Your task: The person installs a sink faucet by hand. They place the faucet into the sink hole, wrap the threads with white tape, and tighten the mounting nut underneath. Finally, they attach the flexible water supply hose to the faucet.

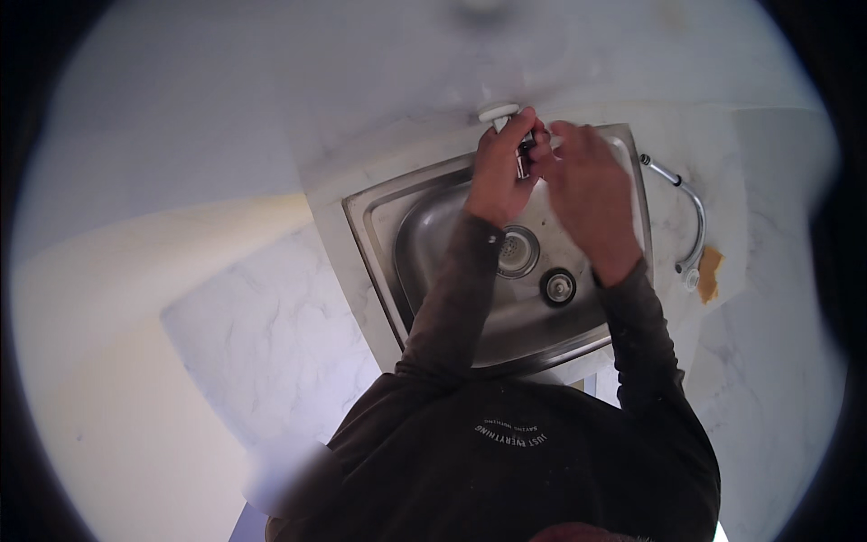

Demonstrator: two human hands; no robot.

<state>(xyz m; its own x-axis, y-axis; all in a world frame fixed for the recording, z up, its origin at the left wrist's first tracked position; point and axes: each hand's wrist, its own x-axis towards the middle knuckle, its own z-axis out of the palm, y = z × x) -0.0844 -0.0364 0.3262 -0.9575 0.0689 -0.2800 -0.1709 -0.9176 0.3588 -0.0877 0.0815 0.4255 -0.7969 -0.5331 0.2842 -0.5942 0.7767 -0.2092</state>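
Observation:
Over the far side of the steel sink [417, 215], my left hand [495, 181] is closed around a chrome tap [522, 165]. The tap comes out of the wall through a white round collar [498, 112]. Close beside it on the right, my right hand [591, 185] has its fingers bent in toward the tap and slightly blurred. What those fingers pinch, if anything, is hidden. Both forearms, in dark sleeves, reach across the basin.
A round drain strainer [517, 251] sits in the basin floor, with a loose drain plug [559, 287] nearby. On the marble-patterned counter to the right lie a curved chrome spout [700, 212] and a torn brown scrap [711, 275]. The wall rises behind the sink.

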